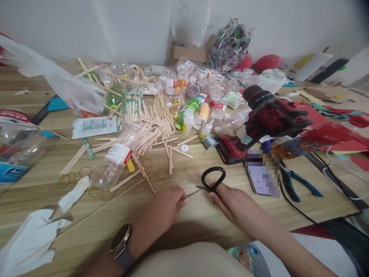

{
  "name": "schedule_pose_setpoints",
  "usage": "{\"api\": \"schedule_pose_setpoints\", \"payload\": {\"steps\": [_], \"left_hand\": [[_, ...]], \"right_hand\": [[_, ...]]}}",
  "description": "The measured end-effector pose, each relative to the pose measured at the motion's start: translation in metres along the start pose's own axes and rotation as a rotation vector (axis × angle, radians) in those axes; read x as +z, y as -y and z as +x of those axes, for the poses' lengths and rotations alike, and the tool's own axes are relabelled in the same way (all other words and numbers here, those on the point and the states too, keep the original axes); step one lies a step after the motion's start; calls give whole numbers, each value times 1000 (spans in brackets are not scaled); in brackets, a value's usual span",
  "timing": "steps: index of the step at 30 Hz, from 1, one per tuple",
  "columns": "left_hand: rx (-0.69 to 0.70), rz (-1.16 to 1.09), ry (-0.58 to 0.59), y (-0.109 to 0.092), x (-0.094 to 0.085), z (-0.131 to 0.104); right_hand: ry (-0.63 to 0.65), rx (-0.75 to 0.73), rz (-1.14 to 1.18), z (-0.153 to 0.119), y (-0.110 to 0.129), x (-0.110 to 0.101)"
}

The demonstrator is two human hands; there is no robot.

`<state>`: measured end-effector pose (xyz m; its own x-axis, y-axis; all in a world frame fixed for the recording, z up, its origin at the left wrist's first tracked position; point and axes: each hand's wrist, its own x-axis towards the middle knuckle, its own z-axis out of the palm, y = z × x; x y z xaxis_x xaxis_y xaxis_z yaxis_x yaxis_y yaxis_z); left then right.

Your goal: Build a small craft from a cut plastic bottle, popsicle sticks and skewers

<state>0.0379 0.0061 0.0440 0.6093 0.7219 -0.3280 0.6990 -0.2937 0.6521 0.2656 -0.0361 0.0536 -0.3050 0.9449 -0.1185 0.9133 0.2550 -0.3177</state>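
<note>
My left hand, with a watch on its wrist, is closed in a pinch on a thin wooden stick. The stick's end points right, toward the blades of the black-handled scissors. Those scissors are gripped by my right hand, one large handle loop standing up above the fingers. Whether the blades touch the stick I cannot tell. Left of my hands a long thin skewer lies across the table. A clear bottle with a red and white label lies beyond it, among rubber bands.
Flat craft sticks and many plastic bottles crowd the table's middle and back. To the right are a red cordless drill, a phone and blue-handled pliers. Crumpled tissue lies at front left.
</note>
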Motion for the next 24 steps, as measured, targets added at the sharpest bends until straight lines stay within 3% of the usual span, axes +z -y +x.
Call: {"api": "schedule_pose_setpoints", "payload": {"steps": [5, 15, 20, 24], "left_hand": [[-20, 81, -15, -5, -3, -2], [-50, 198, -8, -10, -5, -7], [62, 301, 93, -4, -4, -12], [52, 338, 132, 1, -1, -12]], "right_hand": [[155, 60, 99, 13, 9, 4], [198, 61, 198, 34, 8, -3], [228, 49, 226, 39, 7, -3], [256, 50, 195, 40, 6, -4]]}}
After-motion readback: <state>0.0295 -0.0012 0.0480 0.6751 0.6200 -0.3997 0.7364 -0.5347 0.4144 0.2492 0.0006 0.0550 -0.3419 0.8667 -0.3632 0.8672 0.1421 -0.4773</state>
